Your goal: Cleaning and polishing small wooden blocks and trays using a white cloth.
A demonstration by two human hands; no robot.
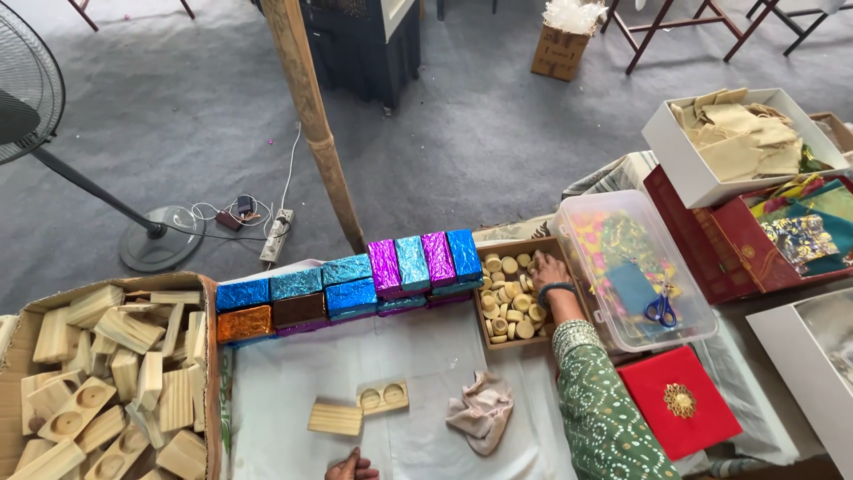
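Hands at work over wooden pieces

Right hand (549, 271) dips spread into the tray of discs (510, 307) at two o'clock; left hand (351, 466), grip indiscernible, sits at six.

right hand (548, 269): reaching into tray of wooden discs (510, 307)
left hand (351, 466): near wooden block (336, 418), below tray

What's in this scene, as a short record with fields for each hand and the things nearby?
right hand: right hand reaches into brown tray of round pale wooden discs
left hand: left hand rests on white table cover, only partly in view
between hands: two pale wooden blocks, crumpled beige cloth
behind: row of shiny foil-wrapped blocks
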